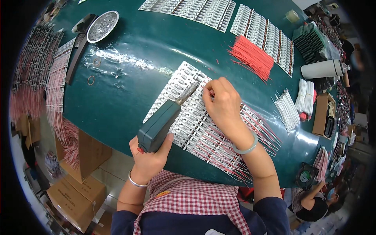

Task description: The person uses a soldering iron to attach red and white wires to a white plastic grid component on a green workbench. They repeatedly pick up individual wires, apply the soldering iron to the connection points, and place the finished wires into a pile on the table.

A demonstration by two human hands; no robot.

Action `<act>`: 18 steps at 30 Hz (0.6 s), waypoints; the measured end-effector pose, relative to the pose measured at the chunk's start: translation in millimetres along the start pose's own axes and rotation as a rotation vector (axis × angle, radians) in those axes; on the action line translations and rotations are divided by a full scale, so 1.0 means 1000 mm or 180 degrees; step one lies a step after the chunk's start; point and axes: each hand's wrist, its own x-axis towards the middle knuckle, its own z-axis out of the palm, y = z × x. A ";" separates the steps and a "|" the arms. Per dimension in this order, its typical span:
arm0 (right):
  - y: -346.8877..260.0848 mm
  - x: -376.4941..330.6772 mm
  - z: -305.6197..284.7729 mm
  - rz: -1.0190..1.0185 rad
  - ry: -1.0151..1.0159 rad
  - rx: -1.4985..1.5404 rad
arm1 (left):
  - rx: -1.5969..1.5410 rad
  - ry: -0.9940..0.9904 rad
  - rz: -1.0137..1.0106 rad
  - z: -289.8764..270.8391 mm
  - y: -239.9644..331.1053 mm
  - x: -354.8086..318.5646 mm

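Left hand (148, 164) is wrapped round a green soldering gun (159, 124), poking over the white board panel (188, 126) at the bench's (121, 103) near edge. Right hand (224, 101) curled alongside, can't tell if it's holding anything.

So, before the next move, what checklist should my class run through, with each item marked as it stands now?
1. Left hand has a grip on the dark green tool: ok.
2. Tool's metal tip is over the white panel: ok; whether it touches, cannot tell.
3. Right hand is well clear of the tip: not ok, I'd say; its fingertips look very close.
4. Right hand has a wire pinched: cannot tell; the fingers hide it.
5. Loose red wires are on the table: ok, piled beyond the right hand.
6. Tool is hot: cannot tell.
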 end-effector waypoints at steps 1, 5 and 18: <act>0.000 0.000 0.001 -0.0003 0.0005 -0.0001 | 0.0021 0.0010 0.0060 0.001 -0.002 0.000; 0.002 0.000 0.002 -0.0033 0.0031 -0.0016 | -0.0122 0.0037 0.0008 0.007 -0.005 0.002; 0.003 0.001 0.004 -0.0048 0.0082 -0.0036 | 0.0434 0.0361 0.0157 -0.004 -0.010 -0.007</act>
